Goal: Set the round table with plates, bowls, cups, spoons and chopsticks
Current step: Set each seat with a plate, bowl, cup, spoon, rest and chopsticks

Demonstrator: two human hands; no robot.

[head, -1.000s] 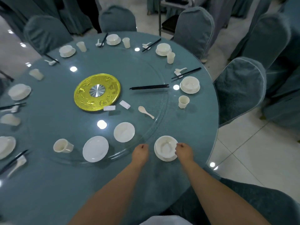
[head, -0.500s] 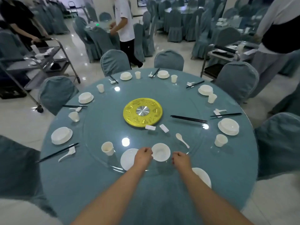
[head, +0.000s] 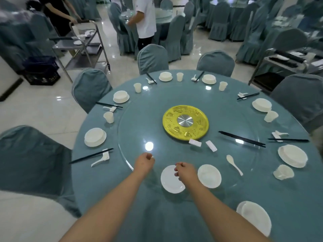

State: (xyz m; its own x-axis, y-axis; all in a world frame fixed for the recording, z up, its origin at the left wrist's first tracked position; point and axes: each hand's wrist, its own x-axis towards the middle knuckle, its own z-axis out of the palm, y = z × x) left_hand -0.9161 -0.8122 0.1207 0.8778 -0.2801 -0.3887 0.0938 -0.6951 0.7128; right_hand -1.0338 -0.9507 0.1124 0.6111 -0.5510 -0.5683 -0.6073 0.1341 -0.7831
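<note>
The round table point(head: 108, 198) carried place settings around its rim. On its glass turntable point(head: 139, 123), a plate point(head: 168, 182) lay at six o'clock and a bowl point(head: 209, 175) just right of it. The right hand point(head: 185, 172) hovered curled over the plate's edge; whether it touched, I cannot tell. The left hand point(head: 144, 164), fingers curled, rested at the turntable's rim, holding nothing visible.

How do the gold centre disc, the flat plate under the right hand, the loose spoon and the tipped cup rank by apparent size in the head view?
1. Gold centre disc, clearly largest.
2. Flat plate.
3. Loose spoon and tipped cup: too close to call; the spoon looks longer, the cup bulkier.
</note>
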